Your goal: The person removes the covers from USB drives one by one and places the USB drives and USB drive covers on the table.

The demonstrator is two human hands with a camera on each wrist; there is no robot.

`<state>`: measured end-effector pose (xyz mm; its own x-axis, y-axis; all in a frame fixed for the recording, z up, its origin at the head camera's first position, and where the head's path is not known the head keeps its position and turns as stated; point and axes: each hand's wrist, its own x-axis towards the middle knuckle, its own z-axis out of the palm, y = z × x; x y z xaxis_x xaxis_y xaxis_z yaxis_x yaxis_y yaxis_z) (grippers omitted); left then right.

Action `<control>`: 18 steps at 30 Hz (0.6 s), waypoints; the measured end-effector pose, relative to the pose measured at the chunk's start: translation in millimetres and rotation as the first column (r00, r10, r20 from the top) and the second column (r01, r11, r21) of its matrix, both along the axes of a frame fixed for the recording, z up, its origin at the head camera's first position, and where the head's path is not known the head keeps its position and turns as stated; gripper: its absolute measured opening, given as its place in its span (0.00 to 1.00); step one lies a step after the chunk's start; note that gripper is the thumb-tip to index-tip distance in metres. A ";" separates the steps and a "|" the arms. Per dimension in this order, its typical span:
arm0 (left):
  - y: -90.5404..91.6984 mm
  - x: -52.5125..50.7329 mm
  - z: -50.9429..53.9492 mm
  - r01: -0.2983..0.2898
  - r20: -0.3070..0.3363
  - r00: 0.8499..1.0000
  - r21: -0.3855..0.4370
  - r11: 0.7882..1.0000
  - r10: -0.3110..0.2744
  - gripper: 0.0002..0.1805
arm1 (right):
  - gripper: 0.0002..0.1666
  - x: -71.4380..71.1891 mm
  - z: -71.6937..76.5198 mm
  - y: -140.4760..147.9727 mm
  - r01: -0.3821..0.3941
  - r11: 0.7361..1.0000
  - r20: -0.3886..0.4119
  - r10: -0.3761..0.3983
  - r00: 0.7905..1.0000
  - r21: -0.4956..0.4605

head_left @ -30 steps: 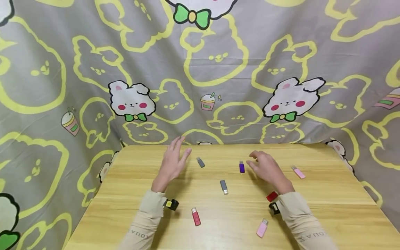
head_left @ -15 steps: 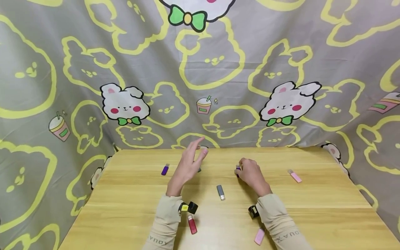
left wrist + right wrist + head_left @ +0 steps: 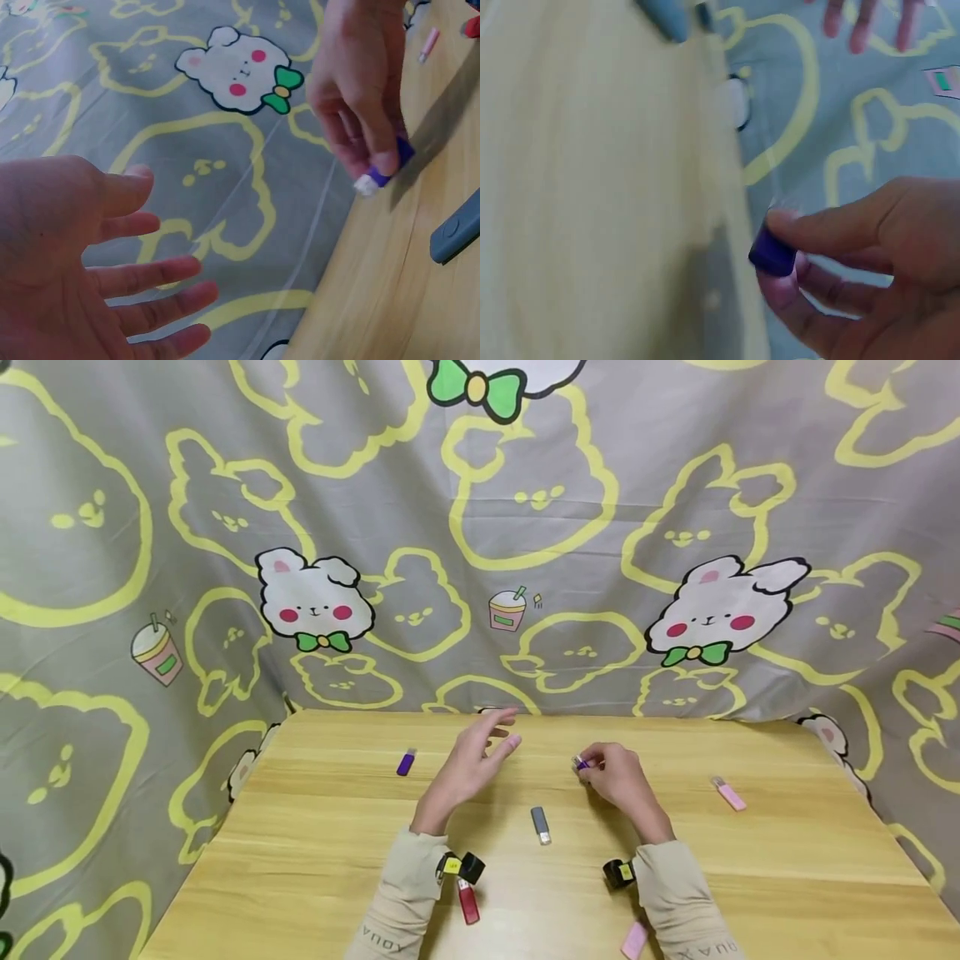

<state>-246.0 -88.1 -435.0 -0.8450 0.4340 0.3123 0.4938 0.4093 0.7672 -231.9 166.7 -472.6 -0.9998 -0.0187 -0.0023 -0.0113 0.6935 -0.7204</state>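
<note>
My right hand [image 3: 621,778] pinches a purple USB stick [image 3: 772,251] between thumb and fingers. In the left wrist view the stick is lifted off the table, its metal plug sticking out. Across from it, my left hand [image 3: 467,770] hovers with fingers spread and nothing held; its palm [image 3: 45,277] shows in the left wrist view. A grey USB stick [image 3: 540,825] lies on the table between the two forearms. Left of my left hand lies a second purple stick [image 3: 406,763].
On the wooden table [image 3: 300,860] also lie a red USB stick [image 3: 468,903] by the left wrist, a pink stick [image 3: 729,793] at the right, and another pink stick [image 3: 634,939] beside the right sleeve. A patterned grey curtain [image 3: 420,527] hangs behind the table.
My right hand has closed on the purple stick and raised it from the table. My left hand has moved right, uncovering the other purple stick and hiding a grey one.
</note>
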 end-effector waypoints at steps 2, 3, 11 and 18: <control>1.2 -0.2 -0.4 0.000 -0.006 1.000 0.012 1.000 0.000 0.22 | 0.07 2.0 5.6 0.2 -0.005 0.998 -0.036 0.003 0.999 -0.068; 1.4 -0.2 -0.6 0.000 -0.005 1.000 0.022 1.000 0.000 0.20 | 0.07 2.7 9.0 -0.2 -0.011 0.995 -0.059 0.005 0.998 -0.099; 9.4 2.5 -4.3 -0.016 0.053 0.999 0.174 0.985 0.007 0.13 | 0.07 7.3 26.0 -6.5 -0.073 0.960 -0.180 0.025 0.983 -0.269; 19.9 2.6 -4.2 0.039 0.135 0.987 0.333 0.942 -0.088 0.12 | 0.08 12.5 38.0 -17.2 -0.186 0.914 -0.258 0.094 0.961 -0.361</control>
